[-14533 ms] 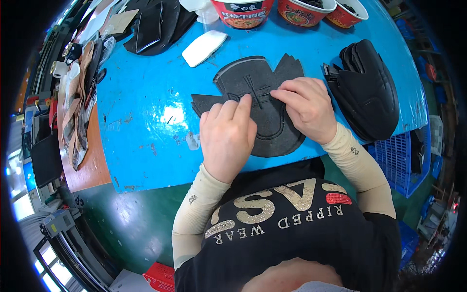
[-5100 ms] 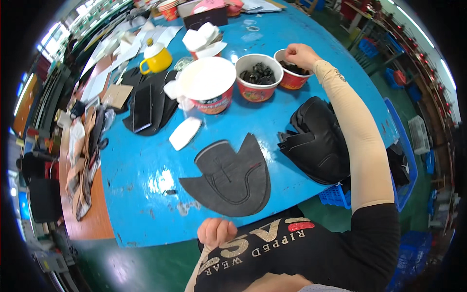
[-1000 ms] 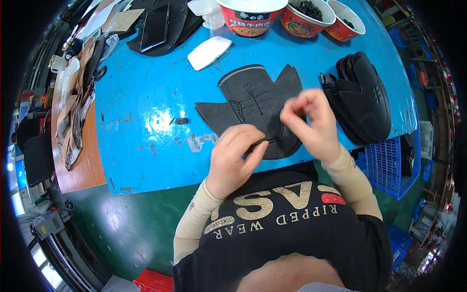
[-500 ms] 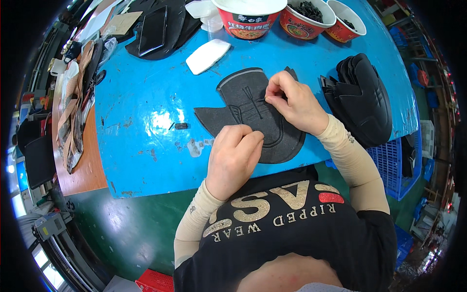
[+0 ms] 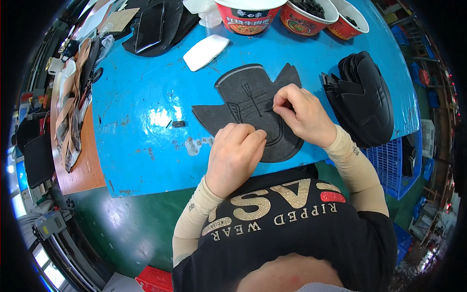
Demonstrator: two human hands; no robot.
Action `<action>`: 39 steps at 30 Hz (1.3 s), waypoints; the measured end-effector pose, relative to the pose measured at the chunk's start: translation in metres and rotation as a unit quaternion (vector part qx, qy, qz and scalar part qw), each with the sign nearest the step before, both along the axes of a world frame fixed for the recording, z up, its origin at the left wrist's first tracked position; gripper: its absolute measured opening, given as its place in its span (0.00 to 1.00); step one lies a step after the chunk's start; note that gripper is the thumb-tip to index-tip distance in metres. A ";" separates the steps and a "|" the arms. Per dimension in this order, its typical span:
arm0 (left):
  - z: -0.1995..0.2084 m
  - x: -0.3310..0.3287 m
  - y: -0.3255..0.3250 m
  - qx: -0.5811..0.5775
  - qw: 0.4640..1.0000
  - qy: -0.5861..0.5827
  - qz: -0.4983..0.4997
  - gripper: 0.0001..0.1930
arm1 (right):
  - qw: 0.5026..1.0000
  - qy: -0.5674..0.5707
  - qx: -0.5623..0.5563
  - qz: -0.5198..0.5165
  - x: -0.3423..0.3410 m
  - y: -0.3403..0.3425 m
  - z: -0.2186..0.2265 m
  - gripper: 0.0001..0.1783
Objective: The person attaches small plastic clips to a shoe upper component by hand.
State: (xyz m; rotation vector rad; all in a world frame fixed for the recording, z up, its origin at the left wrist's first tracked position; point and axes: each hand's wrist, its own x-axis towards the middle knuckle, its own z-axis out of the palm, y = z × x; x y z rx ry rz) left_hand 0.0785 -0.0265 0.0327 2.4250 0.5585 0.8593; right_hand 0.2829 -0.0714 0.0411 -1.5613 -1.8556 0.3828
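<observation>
Blue tbl (image 5: pixel 131 160) holds flat dk-gry pc (image 5: pixel 250 117) w/ notches & lines.

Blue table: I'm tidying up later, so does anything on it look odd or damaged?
Yes. A pale, ragged patch mars the blue table beside the left hand, perhaps wear. Just beyond it, small black pieces lie loose, outside the tubs.

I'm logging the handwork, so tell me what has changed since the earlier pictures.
The right hand, earlier at the rightmost bowl, has come back over the black piece; the left hand has moved forward from in front of the shirt to join it. Whether either pinches anything is hidden. Small dark strips, absent at first, now lie left of the piece. The stack and white pad stayed put.
</observation>
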 end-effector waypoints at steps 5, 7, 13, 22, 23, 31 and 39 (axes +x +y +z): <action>-0.002 0.002 -0.002 0.012 1.000 0.013 0.007 0.11 | 1.000 -0.009 0.020 -0.005 -0.003 0.003 -0.003 0.10; -0.004 0.003 -0.002 0.015 1.000 0.008 0.013 0.11 | 0.999 -0.020 0.035 0.000 -0.003 0.005 -0.003 0.09; -0.002 0.004 -0.003 0.026 0.999 0.023 0.018 0.14 | 0.997 -0.065 0.037 0.012 -0.006 0.007 0.001 0.06; 0.010 0.016 -0.002 0.022 0.992 0.109 0.054 0.22 | 0.993 -0.114 0.017 0.021 -0.006 0.010 0.006 0.08; 0.009 0.017 -0.002 0.022 0.992 0.109 0.054 0.22 | 0.993 -0.114 0.017 0.022 -0.006 0.011 0.006 0.08; 0.009 0.021 -0.001 0.060 0.988 0.133 0.049 0.22 | 0.991 -0.035 0.117 -0.053 -0.003 -0.007 -0.008 0.09; 0.011 0.020 -0.006 0.071 0.986 0.141 0.059 0.21 | 0.983 -0.142 0.111 -0.035 -0.010 -0.015 -0.008 0.13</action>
